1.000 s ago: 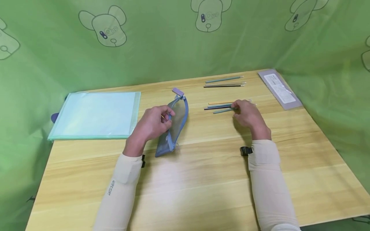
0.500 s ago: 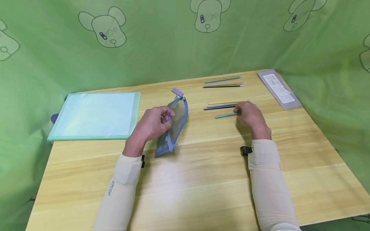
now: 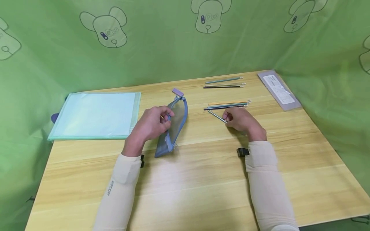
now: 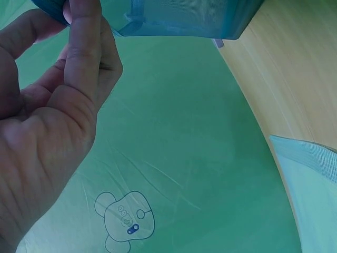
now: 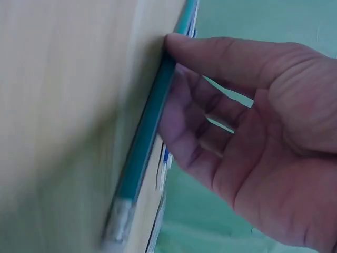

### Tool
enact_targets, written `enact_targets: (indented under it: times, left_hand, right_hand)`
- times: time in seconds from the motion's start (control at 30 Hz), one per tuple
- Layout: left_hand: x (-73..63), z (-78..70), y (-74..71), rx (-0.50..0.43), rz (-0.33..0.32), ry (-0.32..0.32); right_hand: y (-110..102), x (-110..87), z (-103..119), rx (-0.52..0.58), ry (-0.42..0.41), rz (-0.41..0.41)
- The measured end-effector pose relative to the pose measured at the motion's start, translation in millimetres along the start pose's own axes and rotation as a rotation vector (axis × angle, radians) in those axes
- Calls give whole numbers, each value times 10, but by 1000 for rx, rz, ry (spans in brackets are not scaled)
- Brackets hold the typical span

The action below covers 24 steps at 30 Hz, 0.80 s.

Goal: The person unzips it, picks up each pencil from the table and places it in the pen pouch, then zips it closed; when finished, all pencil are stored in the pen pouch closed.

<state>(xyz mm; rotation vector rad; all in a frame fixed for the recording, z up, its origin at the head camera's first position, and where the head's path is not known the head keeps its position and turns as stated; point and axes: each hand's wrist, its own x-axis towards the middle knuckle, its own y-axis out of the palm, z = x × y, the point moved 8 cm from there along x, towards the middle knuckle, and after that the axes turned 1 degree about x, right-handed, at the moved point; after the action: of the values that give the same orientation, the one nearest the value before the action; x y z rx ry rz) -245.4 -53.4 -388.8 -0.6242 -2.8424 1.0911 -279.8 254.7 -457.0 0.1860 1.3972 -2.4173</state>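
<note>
My left hand (image 3: 151,123) pinches the upper edge of a blue mesh zip pencil case (image 3: 180,117), which stands with its mouth gaping. In the left wrist view the case (image 4: 184,18) hangs over the fingertips at the top. To the right, my right hand (image 3: 242,120) holds a teal pencil (image 3: 216,115) between thumb and fingers, slanted just in front of a row of pencils (image 3: 214,107). The right wrist view shows the thumb on the teal barrel (image 5: 145,132), its metal and eraser end pointing down.
Behind the row lie several more pencils (image 3: 224,86). A purple eraser (image 3: 177,92) sits by the case's far end. A pale mesh document pouch (image 3: 95,115) covers the left side, and a flat purple labelled packet (image 3: 278,89) lies at the right edge. Green patterned cloth surrounds the table.
My right hand has drawn the teal pencil out from the row, then moved left and turned it so that its far end points back and left. The left hand and case stay put.
</note>
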Motion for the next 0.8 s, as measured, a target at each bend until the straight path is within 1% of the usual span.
enact_targets:
  times: [0.17,0.43,0.67,0.8]
  left_hand:
    - [-4,6,-3,-12,3,-3]
    - [2,13,-17,-18,1,-3]
    - [2,24,-35,-16,-5,-6]
    - [-1,25,-39,-17,-9,-13]
  right_hand:
    - [127,64,201,13,-42,10]
    - [197,28,304,2,-18,36]
    - [305,45,473,-4,-67,70]
    - [357,68,530,-7,-68,83]
